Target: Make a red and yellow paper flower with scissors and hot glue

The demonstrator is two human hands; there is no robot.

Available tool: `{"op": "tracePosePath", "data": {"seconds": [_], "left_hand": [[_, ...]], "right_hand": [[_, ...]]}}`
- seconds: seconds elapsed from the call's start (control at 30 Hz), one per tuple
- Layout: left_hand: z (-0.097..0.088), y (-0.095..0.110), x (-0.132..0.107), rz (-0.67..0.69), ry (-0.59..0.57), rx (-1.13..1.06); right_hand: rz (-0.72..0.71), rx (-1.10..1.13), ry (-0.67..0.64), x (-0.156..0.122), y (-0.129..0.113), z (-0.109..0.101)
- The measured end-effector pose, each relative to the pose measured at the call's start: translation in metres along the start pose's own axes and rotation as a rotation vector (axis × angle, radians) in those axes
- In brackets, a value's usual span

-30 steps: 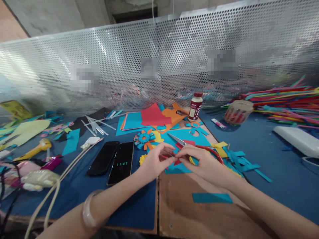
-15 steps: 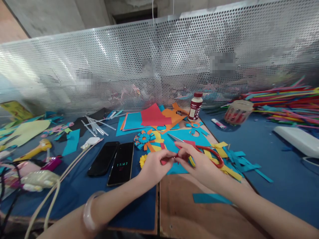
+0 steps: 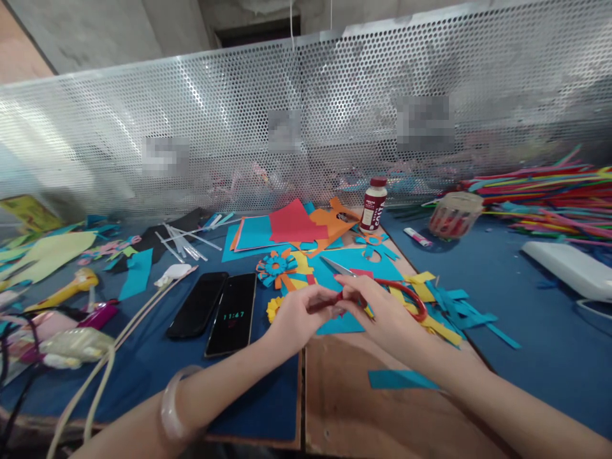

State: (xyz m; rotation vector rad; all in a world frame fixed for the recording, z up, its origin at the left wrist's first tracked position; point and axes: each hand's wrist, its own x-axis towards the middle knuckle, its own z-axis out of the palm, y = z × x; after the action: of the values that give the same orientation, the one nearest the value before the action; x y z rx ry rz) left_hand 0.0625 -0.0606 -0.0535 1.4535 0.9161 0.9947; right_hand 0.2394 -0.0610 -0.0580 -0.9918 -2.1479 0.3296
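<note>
My left hand (image 3: 302, 313) and my right hand (image 3: 375, 307) meet over the middle of the table, fingertips pinched together. Between them is a small piece of red paper (image 3: 340, 296), mostly covered by the fingers. Under and behind my right hand lie scissors with red handles (image 3: 415, 299), blades pointing left over blue paper (image 3: 329, 325). Left of my hands sit a yellow paper flower (image 3: 274, 309) and a larger blue and orange paper flower (image 3: 276, 269). Yellow strips (image 3: 442, 329) and blue strips (image 3: 466, 311) lie to the right.
Two phones (image 3: 198, 305) rest left of my hands. A maroon bottle (image 3: 373, 205) stands behind the paper stack (image 3: 296, 224). Farther right are a glue stick (image 3: 417, 237), a clear jar (image 3: 456, 215) and a white box (image 3: 568, 268). A yellow glue gun (image 3: 67, 290) lies left; a perforated metal screen (image 3: 239, 121) closes the back.
The fingers have shifted slightly around the red paper, and my right fingertips have closed in nearer the left ones. Everything else stays in place.
</note>
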Motion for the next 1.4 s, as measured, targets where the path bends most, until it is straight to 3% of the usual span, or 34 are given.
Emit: {"op": "tracePosePath", "data": {"seconds": [0.23,0.4,0.67,1.13,1.4], "left_hand": [[0.000,-0.001,0.001,0.000,-0.035,-0.088],[-0.003,-0.002,0.002,-0.001,-0.028,-0.079],[-0.005,0.002,0.002,-0.057,0.017,-0.019],[-0.005,0.000,0.005,-0.118,-0.016,-0.132],[-0.006,-0.004,0.006,-0.155,-0.021,-0.156]], "right_hand": [[0.091,0.039,0.074,0.004,-0.002,-0.004],[0.211,0.247,0.107,0.006,-0.007,-0.004],[0.384,0.607,0.048,0.009,-0.002,0.001],[0.559,0.749,0.109,0.012,-0.004,-0.001],[0.569,0.714,0.126,0.012,-0.004,0.000]]}}
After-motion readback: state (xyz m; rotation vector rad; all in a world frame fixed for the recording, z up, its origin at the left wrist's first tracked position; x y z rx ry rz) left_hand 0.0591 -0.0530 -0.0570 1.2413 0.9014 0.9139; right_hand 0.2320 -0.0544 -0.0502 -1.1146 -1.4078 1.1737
